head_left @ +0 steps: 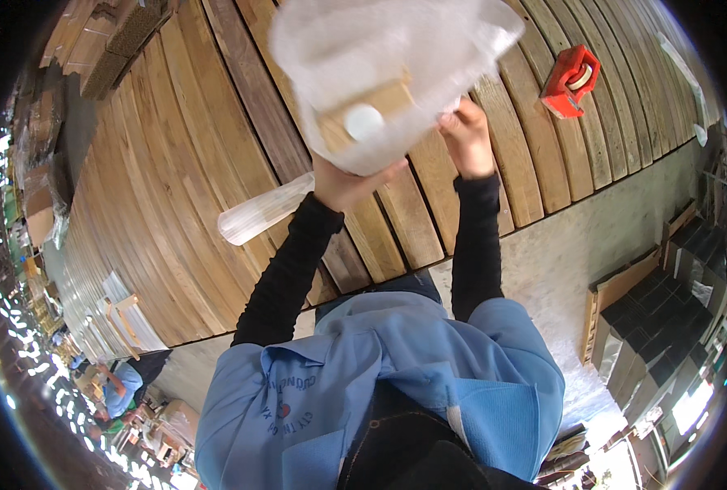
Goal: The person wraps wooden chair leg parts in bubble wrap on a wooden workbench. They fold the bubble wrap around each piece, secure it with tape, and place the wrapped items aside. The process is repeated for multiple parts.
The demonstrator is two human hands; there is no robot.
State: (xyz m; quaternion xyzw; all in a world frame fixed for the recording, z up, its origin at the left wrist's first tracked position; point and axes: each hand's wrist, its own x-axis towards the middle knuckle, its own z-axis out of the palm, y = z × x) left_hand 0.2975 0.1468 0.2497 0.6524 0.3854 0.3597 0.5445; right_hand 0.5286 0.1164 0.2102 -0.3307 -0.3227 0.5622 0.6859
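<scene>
A translucent white plastic bag [347,53] is up above the slatted wooden table, partly blurred. Through its lower part shows a flat brown piece [392,102] with a white round spot [364,122] on it; its kind I cannot make out. My left hand [349,186] grips the bag's lower edge from below, the thumb side hidden behind the plastic. At the bag's right edge, my right hand [468,140] pinches the plastic between thumb and fingers. Just left of my left wrist lies a clear, rolled-up plastic bundle [264,212] on the slats.
A red tape dispenser [571,82] stands on the table [159,188] at the right. Pale strips [126,306] lie at the table's left end. Cartons [106,49] stand beyond at the far left. A person in blue [122,388] is at lower left, dark panels [657,318] at right.
</scene>
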